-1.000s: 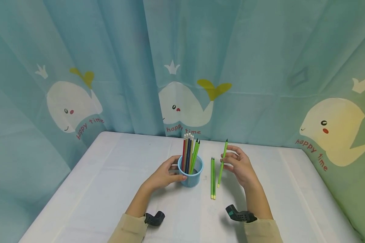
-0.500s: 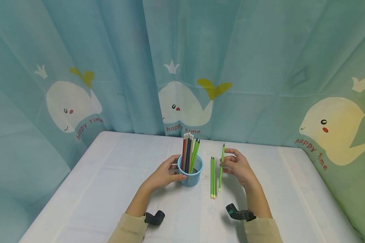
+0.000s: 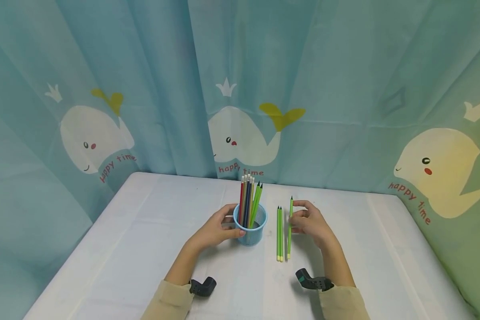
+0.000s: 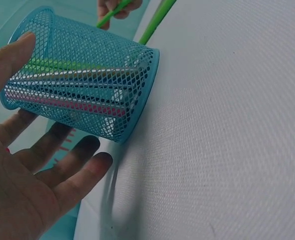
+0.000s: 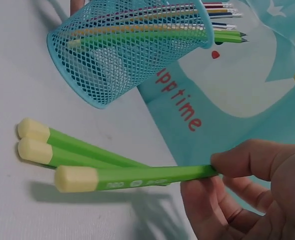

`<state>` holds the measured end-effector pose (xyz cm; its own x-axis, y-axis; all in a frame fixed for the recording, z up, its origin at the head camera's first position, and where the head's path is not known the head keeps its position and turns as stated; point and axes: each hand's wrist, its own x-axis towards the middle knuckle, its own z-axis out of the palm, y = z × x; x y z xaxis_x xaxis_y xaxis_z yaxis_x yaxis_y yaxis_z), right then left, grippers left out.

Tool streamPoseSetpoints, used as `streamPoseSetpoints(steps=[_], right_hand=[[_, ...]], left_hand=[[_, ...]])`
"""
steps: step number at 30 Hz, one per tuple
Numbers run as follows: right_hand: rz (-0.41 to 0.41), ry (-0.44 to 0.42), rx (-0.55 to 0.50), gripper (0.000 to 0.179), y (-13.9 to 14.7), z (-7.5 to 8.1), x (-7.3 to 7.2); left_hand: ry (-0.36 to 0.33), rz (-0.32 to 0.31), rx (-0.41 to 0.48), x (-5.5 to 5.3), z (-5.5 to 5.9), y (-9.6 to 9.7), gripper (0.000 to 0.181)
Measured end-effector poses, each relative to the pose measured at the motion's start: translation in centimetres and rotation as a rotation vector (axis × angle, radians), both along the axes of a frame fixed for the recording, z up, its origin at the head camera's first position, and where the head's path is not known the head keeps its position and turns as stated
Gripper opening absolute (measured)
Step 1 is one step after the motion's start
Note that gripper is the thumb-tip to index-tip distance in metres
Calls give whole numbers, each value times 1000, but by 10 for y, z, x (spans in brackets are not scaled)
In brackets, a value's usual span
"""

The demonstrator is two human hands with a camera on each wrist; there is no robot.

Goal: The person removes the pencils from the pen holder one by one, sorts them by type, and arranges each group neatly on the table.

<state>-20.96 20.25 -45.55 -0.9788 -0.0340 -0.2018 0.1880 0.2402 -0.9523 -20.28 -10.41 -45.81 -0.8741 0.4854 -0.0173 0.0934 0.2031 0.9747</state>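
Note:
A blue mesh pencil cup (image 3: 250,238) stands upright on the table. My left hand (image 3: 215,229) holds it from the left, thumb near the rim and fingers round the far side. Several pencils (image 4: 77,95) fill the cup: red, dark blue and gold ones with erasers up, and two green ones with black tips up. My right hand (image 3: 314,223) pinches a green pencil (image 5: 137,179) between thumb and fingers, its black tip up and its pale yellow end low, just over the table. Two more green pencils (image 3: 279,235) lie side by side left of it.
The white-covered table (image 3: 132,258) ends at the back against a blue curtain (image 3: 344,89) printed with whales. Each wrist wears a black camera mount (image 3: 314,281).
My right hand has come down and slightly left with the green pencil, which is now nearly parallel to the two lying ones. The left hand and the cup have kept their place.

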Motion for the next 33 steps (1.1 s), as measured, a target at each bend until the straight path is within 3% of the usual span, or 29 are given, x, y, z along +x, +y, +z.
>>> streamPoseSetpoints(steps=[19,33], right_hand=[[32,-71,93,63,-2,-10,0],[34,-28,110,60,-7,-2,1]], left_hand=[[-1,1,-1,0,1,0,77],[3,0,2,1,4,0,77]])
